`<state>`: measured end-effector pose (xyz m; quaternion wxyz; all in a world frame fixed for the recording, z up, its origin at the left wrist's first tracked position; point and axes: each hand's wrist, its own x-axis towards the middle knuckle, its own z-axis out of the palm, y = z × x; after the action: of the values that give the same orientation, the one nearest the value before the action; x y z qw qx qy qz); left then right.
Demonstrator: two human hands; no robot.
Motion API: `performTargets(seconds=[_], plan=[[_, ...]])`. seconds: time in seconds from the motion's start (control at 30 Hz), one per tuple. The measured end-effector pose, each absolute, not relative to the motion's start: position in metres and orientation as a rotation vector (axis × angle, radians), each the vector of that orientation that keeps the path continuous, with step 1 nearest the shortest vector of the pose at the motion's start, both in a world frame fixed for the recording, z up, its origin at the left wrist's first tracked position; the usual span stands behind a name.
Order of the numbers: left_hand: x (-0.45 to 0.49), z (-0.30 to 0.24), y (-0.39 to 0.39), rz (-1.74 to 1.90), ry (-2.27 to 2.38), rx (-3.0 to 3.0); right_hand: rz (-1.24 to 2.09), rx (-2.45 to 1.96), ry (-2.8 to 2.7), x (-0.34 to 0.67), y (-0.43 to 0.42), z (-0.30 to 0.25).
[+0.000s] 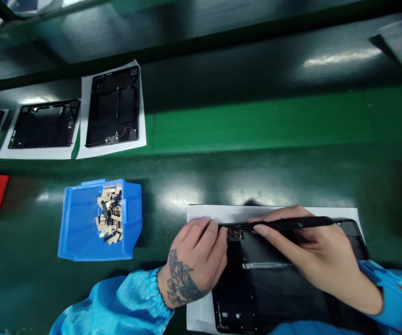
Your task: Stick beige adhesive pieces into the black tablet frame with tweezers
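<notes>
Right hand [321,260], lower right, is gripping tweezers [300,224]; left hand [199,260] is touching casing [288,298], grip unclear; steady bracing likely helping.

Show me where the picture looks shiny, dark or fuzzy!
Head view: white glare shines on the table; head view: a shadow falls right of the bin; head view: the tip of the black tool is hard to see against the dark panel; head view: the top-left corner looks fuzzy.
</notes>
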<state>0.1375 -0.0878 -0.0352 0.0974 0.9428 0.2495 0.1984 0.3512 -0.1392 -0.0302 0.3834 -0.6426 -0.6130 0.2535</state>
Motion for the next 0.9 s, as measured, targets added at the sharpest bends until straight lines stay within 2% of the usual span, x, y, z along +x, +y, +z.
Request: performTargets(seconds=[0.27, 0.9], plan=[[0.1351, -0.0361, -0.0876, 0.584, 0.73, 2.777, 0.837, -1.69, -1.404, 0.3525, -0.1352, -0.0337], [0.1374, -0.0316, -0.0855, 0.52, 0.759, 2.748, 0.625, -1.605, -1.658, 0.3533, -0.1439, -0.0342]])
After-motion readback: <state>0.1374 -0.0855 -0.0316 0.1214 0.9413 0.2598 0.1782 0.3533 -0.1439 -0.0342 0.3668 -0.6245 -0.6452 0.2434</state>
